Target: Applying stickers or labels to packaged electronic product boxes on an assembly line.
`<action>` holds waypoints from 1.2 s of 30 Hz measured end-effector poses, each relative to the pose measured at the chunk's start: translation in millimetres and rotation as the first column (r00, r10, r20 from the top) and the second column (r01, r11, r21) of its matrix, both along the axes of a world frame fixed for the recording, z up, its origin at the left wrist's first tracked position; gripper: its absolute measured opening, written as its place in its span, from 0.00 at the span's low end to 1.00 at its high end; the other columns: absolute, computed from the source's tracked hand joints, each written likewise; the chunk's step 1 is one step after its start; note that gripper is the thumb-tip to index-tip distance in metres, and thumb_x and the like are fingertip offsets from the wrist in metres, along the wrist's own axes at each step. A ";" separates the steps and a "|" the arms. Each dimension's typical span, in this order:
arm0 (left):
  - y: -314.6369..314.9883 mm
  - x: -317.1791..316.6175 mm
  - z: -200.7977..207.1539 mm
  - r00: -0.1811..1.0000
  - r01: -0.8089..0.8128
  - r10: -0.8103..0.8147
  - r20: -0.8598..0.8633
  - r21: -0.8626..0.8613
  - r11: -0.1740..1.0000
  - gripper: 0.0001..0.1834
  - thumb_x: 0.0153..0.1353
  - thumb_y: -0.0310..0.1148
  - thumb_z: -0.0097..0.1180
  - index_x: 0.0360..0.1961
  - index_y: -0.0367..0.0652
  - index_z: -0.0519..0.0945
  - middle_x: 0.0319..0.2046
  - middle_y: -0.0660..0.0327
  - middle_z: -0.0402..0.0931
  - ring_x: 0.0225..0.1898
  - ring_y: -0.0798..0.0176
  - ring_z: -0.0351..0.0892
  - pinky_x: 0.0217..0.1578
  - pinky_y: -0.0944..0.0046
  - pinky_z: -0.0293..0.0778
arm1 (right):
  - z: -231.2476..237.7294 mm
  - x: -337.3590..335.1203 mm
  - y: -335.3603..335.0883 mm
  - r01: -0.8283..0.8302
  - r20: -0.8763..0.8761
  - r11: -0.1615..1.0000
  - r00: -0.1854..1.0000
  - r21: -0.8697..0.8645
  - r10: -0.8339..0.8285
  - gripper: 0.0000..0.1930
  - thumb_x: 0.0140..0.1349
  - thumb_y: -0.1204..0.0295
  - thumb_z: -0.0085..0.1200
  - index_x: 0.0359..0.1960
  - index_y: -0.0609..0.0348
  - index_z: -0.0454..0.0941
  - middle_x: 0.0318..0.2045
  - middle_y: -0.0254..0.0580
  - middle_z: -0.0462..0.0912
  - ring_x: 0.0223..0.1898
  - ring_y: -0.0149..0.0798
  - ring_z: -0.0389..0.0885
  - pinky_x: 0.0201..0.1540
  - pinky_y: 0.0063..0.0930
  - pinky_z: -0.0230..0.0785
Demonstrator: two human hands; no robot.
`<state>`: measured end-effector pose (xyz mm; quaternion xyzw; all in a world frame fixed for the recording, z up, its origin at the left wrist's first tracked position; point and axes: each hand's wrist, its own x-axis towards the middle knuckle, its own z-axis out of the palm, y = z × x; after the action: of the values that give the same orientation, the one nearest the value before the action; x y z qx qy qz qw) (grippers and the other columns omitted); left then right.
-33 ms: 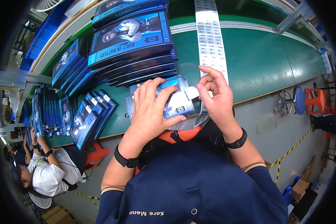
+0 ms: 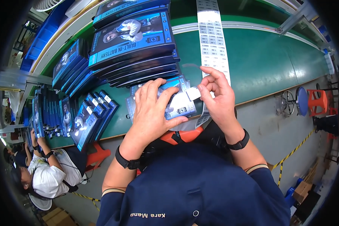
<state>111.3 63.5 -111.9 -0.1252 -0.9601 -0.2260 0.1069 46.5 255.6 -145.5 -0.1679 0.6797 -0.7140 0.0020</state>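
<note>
My left hand (image 2: 148,111) lies with spread fingers on the flat blue-and-black printed box (image 2: 184,103) at the near edge of the bench. My right hand (image 2: 219,100) is at the box's right side, thumb and fingers closed on a small white label (image 2: 193,93). The label overlaps the box's right edge; whether it sticks there I cannot tell. A long strip of printed labels (image 2: 210,37) runs from the far side toward me, partly behind my right hand, its near end hanging by the table edge.
A tall pile of similar boxes (image 2: 139,56) stands just beyond my hands, with smaller piles (image 2: 92,116) to the left. A co-worker in a white shirt (image 2: 54,175) handles boxes at far left. The green bench (image 2: 267,64) extends right; stools (image 2: 301,101) stand beyond it.
</note>
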 end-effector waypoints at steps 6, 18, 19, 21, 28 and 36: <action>-0.7 1.5 -1.8 1.000 -0.003 0.003 -0.009 -0.004 1.000 0.41 0.33 0.47 0.80 0.53 0.50 0.77 0.58 0.52 0.65 0.62 0.43 0.62 0.61 0.42 0.57 | -7.8 -1.0 -3.0 0.038 -0.053 0.997 0.998 0.059 -0.035 0.24 0.58 0.87 0.56 0.57 0.58 0.74 0.29 0.30 0.75 0.27 0.19 0.72 0.35 0.16 0.68; -0.1 -0.2 -2.3 1.000 -0.016 0.016 -0.010 0.004 1.000 0.41 0.34 0.48 0.79 0.54 0.55 0.77 0.58 0.52 0.64 0.62 0.43 0.62 0.62 0.42 0.57 | -13.4 -4.1 -7.8 0.076 -0.135 0.991 0.989 0.107 -0.061 0.24 0.56 0.88 0.57 0.55 0.59 0.75 0.29 0.33 0.76 0.25 0.22 0.72 0.33 0.18 0.69; 0.0 -0.1 -1.8 1.000 -0.016 0.016 -0.008 0.004 1.000 0.41 0.35 0.48 0.79 0.55 0.57 0.77 0.59 0.52 0.64 0.62 0.43 0.62 0.62 0.42 0.57 | -13.7 -4.2 -7.9 0.082 -0.152 0.990 0.986 0.116 -0.064 0.23 0.56 0.88 0.57 0.55 0.60 0.76 0.29 0.33 0.76 0.25 0.22 0.72 0.32 0.18 0.69; -0.3 0.3 -2.2 1.000 -0.011 0.011 -0.012 -0.006 1.000 0.41 0.35 0.48 0.79 0.55 0.58 0.77 0.59 0.52 0.64 0.62 0.43 0.61 0.62 0.42 0.57 | -14.3 -4.5 -7.8 0.089 -0.170 0.989 0.983 0.122 -0.067 0.23 0.56 0.88 0.56 0.55 0.60 0.76 0.29 0.34 0.76 0.25 0.23 0.72 0.32 0.19 0.69; -1.3 -0.2 -4.7 1.000 0.016 -0.017 -0.019 -0.043 0.999 0.41 0.36 0.49 0.77 0.57 0.62 0.78 0.60 0.52 0.64 0.62 0.43 0.61 0.62 0.42 0.56 | -15.7 -3.0 -7.9 0.087 -0.176 0.989 0.982 0.119 -0.065 0.22 0.56 0.88 0.56 0.54 0.60 0.76 0.29 0.35 0.76 0.25 0.24 0.72 0.31 0.20 0.70; 0.6 0.5 -3.3 1.000 -0.009 0.008 -0.012 -0.046 0.999 0.43 0.37 0.51 0.76 0.58 0.56 0.77 0.61 0.53 0.64 0.62 0.43 0.61 0.61 0.43 0.56 | -7.8 -1.2 -8.2 0.137 -0.270 0.975 0.959 0.175 -0.087 0.21 0.56 0.89 0.57 0.51 0.59 0.78 0.29 0.37 0.77 0.26 0.27 0.75 0.29 0.22 0.71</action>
<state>111.7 64.1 -115.2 -0.1247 -0.9650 -0.2027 0.1105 45.3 247.4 -153.3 -0.2206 0.7482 -0.6156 -0.1119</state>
